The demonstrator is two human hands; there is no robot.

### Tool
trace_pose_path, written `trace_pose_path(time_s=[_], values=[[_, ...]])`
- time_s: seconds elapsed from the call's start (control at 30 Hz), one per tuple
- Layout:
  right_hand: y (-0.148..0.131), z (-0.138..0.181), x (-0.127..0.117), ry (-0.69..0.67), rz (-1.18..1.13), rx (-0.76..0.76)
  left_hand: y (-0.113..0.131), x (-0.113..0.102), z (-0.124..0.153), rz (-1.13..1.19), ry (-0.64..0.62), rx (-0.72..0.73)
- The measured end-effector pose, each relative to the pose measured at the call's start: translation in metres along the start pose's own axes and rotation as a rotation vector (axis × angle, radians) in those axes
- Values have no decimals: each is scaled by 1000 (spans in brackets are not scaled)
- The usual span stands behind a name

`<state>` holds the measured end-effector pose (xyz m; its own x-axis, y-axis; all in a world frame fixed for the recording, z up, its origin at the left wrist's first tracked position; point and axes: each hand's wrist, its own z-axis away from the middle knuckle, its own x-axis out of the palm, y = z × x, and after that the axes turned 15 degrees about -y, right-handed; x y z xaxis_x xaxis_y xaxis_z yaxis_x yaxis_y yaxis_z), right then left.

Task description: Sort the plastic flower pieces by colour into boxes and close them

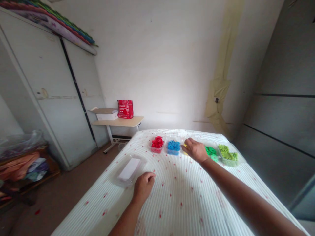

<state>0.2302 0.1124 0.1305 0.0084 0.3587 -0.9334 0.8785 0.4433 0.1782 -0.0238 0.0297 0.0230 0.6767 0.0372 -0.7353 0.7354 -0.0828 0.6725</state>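
My right hand (196, 149) is over a clear tub of yellow pieces (185, 151), fingers bent down and pressed together. It covers most of that tub, and what its fingertips grip, if anything, is hidden. My left hand (143, 186) rests low over the table with its fingers curled closed; whether something small is inside cannot be made out. Just left of it lies a clear plastic container (142, 160) with a flat white block (129, 168) in it. Along the far side stand tubs of red pieces (157, 142), blue pieces (174, 146), green pieces (211, 151) and yellow-green pieces (228, 153).
A ribbed white cloth with red spots covers the table (177, 203). Behind, a small side table (120, 121) bears a red bag (125, 109) and a white box (106, 115). A grey cabinet (59, 91) stands left, and a grey panel (283, 121) rises right.
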Motion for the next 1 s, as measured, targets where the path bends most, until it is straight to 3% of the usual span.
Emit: trace_pose_path(time_s=[0.13,0.27,0.5,0.67,0.83,1.0], values=[[25,-20,-4,22,23,27,1,-2,1,-7,-1,-7],[24,-11,6,11,36,2,-1,-1,-1,4,0,-8],[3,57,43,-65,-3,-190,1,0,2,-26,-5,0],[10,102,67,-55,-148,-262,8,0,0,-107,32,95],[13,114,72,-64,-228,-237,27,-14,-36,-167,69,141],[9,111,75,-60,-226,-196,47,-31,-94,-304,43,-2]])
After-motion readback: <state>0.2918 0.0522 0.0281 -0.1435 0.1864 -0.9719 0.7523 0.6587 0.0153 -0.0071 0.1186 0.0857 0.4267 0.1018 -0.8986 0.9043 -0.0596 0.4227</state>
